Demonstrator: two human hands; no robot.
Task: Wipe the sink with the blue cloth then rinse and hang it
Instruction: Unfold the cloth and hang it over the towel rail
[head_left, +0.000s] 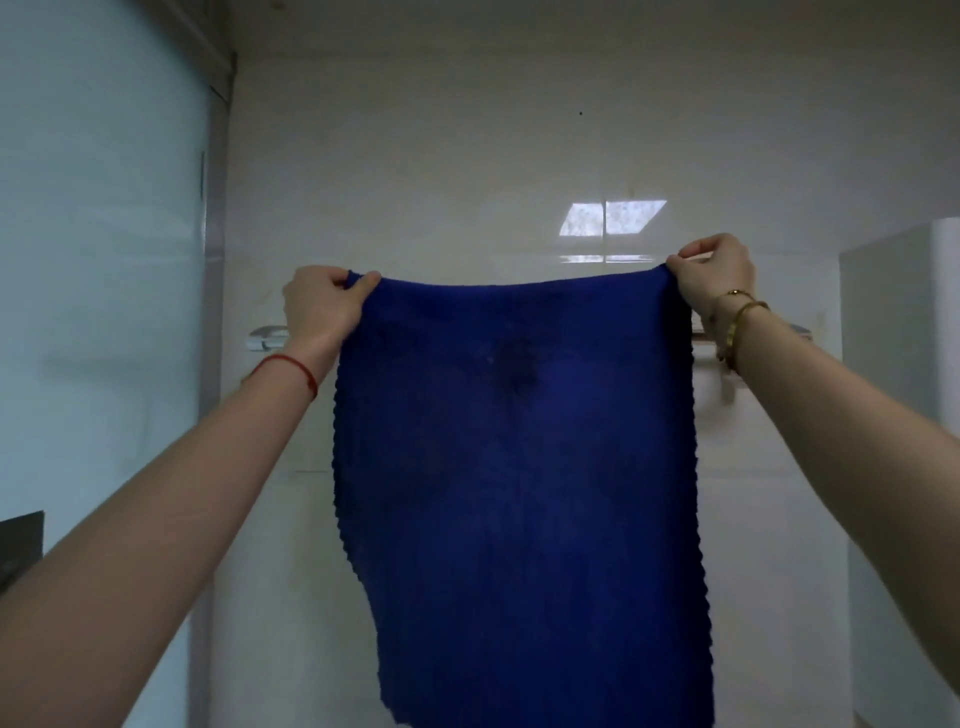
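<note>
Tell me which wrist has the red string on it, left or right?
The left wrist: a thin red string circles it below the left hand. The right hand has gold bangles at its wrist instead. Both hands pinch the blue cloth.

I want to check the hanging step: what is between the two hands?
In the head view, only the blue cloth spans from left hand to right hand, each pinching a top corner; the towel bar is behind it.

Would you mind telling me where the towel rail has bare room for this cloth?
The blue cloth, pinched at its top corners by the left hand and right hand, hides most of the towel rail. Only short bare ends show beside each wrist; the hidden middle cannot be judged.
</note>
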